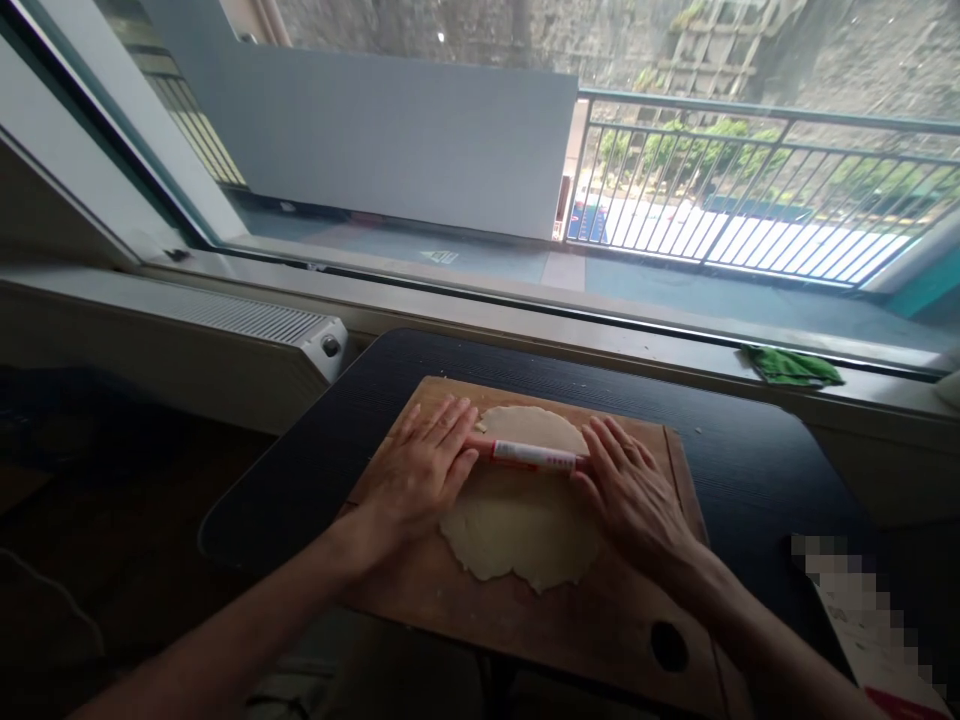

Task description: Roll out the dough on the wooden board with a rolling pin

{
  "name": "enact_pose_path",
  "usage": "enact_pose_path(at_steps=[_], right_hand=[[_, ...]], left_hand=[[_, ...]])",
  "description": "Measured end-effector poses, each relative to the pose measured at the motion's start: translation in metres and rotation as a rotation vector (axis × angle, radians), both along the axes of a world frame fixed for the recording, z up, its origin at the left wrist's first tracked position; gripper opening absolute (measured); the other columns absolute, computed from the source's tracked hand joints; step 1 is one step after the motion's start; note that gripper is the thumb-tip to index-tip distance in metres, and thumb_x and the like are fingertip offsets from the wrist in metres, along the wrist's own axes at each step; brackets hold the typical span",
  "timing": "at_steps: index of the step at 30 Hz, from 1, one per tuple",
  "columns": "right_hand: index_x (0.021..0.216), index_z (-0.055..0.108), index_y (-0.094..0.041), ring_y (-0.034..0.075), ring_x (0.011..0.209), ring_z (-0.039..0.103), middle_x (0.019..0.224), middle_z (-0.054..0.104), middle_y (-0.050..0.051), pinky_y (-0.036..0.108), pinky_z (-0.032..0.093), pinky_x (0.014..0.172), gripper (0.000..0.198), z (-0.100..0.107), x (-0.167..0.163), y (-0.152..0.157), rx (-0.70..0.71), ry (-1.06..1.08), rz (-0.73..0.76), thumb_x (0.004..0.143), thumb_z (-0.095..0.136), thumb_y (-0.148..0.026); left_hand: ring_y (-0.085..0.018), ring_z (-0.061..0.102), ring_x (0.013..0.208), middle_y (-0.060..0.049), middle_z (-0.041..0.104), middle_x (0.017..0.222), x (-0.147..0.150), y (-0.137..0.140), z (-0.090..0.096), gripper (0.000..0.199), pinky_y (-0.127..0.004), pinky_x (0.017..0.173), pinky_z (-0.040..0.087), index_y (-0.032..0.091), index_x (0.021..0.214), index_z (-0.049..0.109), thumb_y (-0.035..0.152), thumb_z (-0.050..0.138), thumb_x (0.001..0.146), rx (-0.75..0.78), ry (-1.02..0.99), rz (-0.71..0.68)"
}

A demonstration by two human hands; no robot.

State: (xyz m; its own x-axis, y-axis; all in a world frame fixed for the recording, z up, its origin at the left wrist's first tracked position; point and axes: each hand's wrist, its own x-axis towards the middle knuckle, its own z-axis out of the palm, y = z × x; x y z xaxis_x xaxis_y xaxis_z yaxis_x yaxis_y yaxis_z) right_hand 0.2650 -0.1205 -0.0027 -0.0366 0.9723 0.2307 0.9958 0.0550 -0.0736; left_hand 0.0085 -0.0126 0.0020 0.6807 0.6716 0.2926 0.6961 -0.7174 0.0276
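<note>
l hand (429, 462) + r hand (631, 482) on rolling pin (534, 457), prob touching dough (525, 528).

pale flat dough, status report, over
Left hand, right hand over opposite ends of slim red-and-white rolling pin. Pale flat dough beneath, ragged-edged, on brown wooden board. No obstruction seen.

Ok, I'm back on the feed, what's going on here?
A person has both hands, fingers outstretched, on a rolling pin: the left hand at one end, the right hand at the other. The pin lies across the far part of a flat, ragged-edged sheet of dough, on a wooden board on a dark table.
</note>
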Motion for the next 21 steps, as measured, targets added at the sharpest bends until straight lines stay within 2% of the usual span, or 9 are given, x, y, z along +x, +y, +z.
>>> enact_pose_path(at_steps=[4,6,8,12,14,17,19,21], right_hand=[[0.133,0.045,-0.014,0.028,0.136,0.026,0.146,0.033,0.016,0.044,0.030,0.103,0.055,0.016,0.012,0.067,-0.091,0.049,-0.180,0.095,0.022,-0.047],[0.133,0.045,-0.015,0.028,0.135,0.027,0.145,0.033,0.015,0.044,0.031,0.103,0.054,0.019,0.012,0.071,-0.095,0.055,-0.181,0.096,0.022,-0.046],[0.134,0.044,-0.016,0.026,0.136,0.026,0.145,0.035,0.013,0.043,0.029,0.104,0.052,0.016,0.006,0.047,-0.066,0.044,-0.113,0.096,0.023,-0.044],[0.143,0.029,-0.016,0.023,0.137,0.023,0.148,0.031,0.009,0.041,0.025,0.108,0.055,0.003,-0.011,-0.027,-0.004,0.007,0.086,0.093,0.033,-0.040],[0.144,0.026,-0.015,0.023,0.137,0.022,0.148,0.029,0.009,0.041,0.023,0.110,0.057,0.001,-0.014,-0.037,-0.007,0.000,0.115,0.093,0.035,-0.039],[0.137,0.038,-0.015,0.025,0.135,0.025,0.145,0.036,0.011,0.043,0.022,0.109,0.051,0.004,-0.010,0.001,-0.007,0.016,-0.005,0.094,0.030,-0.041],[0.130,0.048,-0.016,0.028,0.131,0.030,0.141,0.040,0.013,0.045,0.027,0.104,0.049,0.010,-0.005,0.042,-0.004,0.037,-0.127,0.095,0.027,-0.043],[0.124,0.053,-0.018,0.029,0.124,0.037,0.137,0.042,0.013,0.044,0.034,0.097,0.047,0.017,-0.002,0.069,-0.007,0.067,-0.190,0.095,0.026,-0.043]], left_hand=[[-0.027,0.030,0.134,-0.010,0.046,0.139,0.046,0.049,0.006,0.047,-0.053,0.110,0.016,0.018,0.130,0.050,0.040,0.030,0.094,0.018,-0.041,0.154],[-0.027,0.032,0.134,-0.010,0.049,0.137,0.051,0.056,0.009,0.046,-0.053,0.110,0.017,0.019,0.127,0.052,0.040,0.030,0.094,0.011,-0.045,0.162],[-0.025,0.032,0.134,-0.008,0.049,0.138,0.037,0.042,0.009,0.045,-0.051,0.111,0.017,0.020,0.129,0.051,0.039,0.030,0.094,-0.009,-0.044,0.096],[-0.023,0.031,0.135,-0.004,0.044,0.141,-0.010,-0.014,0.004,0.046,-0.047,0.113,0.017,0.021,0.135,0.042,0.035,0.034,0.093,-0.041,-0.038,-0.054],[-0.023,0.031,0.135,-0.005,0.042,0.142,-0.019,-0.027,0.003,0.047,-0.048,0.113,0.017,0.020,0.137,0.040,0.034,0.036,0.092,-0.043,-0.031,-0.059],[-0.024,0.035,0.133,-0.007,0.049,0.137,0.002,-0.010,0.004,0.043,-0.049,0.112,0.017,0.019,0.131,0.047,0.034,0.035,0.093,-0.022,-0.059,0.011],[-0.026,0.036,0.131,-0.008,0.054,0.132,0.026,0.016,0.007,0.040,-0.050,0.111,0.017,0.019,0.122,0.056,0.034,0.034,0.093,-0.005,-0.090,0.086],[-0.027,0.043,0.126,-0.009,0.059,0.125,0.043,0.035,0.011,0.038,-0.050,0.108,0.022,0.018,0.111,0.063,0.033,0.033,0.093,-0.009,-0.118,0.131]])
